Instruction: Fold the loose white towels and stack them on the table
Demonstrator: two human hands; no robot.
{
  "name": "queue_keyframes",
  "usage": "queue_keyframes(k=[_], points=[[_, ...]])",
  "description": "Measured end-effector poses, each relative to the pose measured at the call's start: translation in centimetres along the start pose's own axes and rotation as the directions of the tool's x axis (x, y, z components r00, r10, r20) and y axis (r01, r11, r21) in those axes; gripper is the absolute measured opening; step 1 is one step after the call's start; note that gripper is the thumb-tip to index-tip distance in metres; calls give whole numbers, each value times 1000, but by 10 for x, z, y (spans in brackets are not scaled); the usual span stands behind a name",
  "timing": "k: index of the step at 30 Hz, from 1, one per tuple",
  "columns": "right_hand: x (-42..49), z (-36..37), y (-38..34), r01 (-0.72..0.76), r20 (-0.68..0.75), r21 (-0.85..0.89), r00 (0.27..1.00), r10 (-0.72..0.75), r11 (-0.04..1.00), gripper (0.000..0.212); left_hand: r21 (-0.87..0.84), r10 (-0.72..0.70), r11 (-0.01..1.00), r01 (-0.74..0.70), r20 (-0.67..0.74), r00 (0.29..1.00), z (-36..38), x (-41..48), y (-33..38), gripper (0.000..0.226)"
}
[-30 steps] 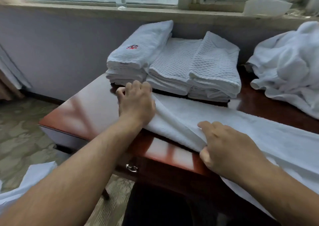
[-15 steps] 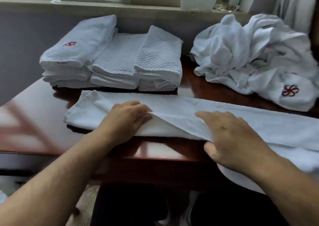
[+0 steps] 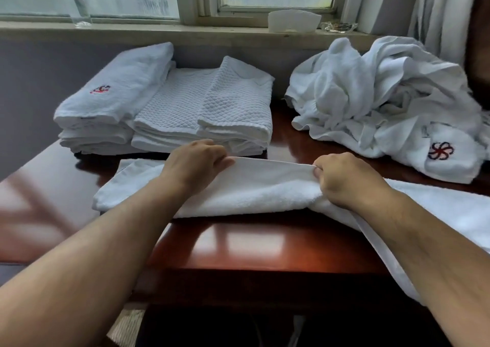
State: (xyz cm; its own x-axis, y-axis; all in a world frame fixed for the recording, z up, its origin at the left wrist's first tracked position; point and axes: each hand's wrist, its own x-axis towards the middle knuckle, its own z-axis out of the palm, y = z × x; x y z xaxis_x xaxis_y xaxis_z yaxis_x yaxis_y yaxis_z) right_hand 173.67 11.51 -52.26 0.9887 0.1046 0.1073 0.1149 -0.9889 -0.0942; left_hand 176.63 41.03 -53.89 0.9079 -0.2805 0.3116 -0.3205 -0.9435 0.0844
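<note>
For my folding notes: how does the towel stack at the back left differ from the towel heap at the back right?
The towel stack is folded in flat, neat layers; the towel heap is crumpled and loose. The stack is low and level; the heap rises higher, with an uneven outline. The stack shows quilted-pattern towels; the heap looks plain. Both are white, lie on the table, and show a red emblem.

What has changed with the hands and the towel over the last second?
The left hand and right hand pinched the near edge of the long towel and raised it, carrying it toward the far side. The folded stack and the loose pile on the table stayed put.
</note>
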Motion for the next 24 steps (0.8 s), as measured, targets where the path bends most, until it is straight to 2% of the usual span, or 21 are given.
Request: queue_keyframes(k=[3, 6, 8, 14, 16, 20, 24], points=[[10, -1, 4, -25, 37, -11, 999, 26, 1000, 27, 9, -33, 999, 33, 12, 999, 15, 3, -10, 44], [13, 1, 6, -41, 50, -13, 998, 42, 999, 25, -50, -144, 989, 141, -39, 989, 25, 2, -19, 41], [14, 6, 8, -52, 59, 12, 997, 51, 999, 27, -30, -168, 986, 167, -64, 984, 28, 3, -23, 41], [14, 20, 16, -35, -41, 2, 999, 35, 999, 32, 121, -287, 945, 304, -140, 947, 23, -8, -50, 68], [14, 23, 16, -17, -78, -11, 997, 16, 1000, 33, 148, -306, 932, 332, -172, 936, 12, -14, -68, 63], [16, 32, 11, 13, -106, -5, 994, -13, 1000, 34, 241, -378, 890, 387, -84, 922, 3, -18, -76, 62], [17, 35, 9, 6, -128, -43, 992, -12, 999, 35, 255, -421, 861, 441, -132, 898, 7, -14, -38, 35]])
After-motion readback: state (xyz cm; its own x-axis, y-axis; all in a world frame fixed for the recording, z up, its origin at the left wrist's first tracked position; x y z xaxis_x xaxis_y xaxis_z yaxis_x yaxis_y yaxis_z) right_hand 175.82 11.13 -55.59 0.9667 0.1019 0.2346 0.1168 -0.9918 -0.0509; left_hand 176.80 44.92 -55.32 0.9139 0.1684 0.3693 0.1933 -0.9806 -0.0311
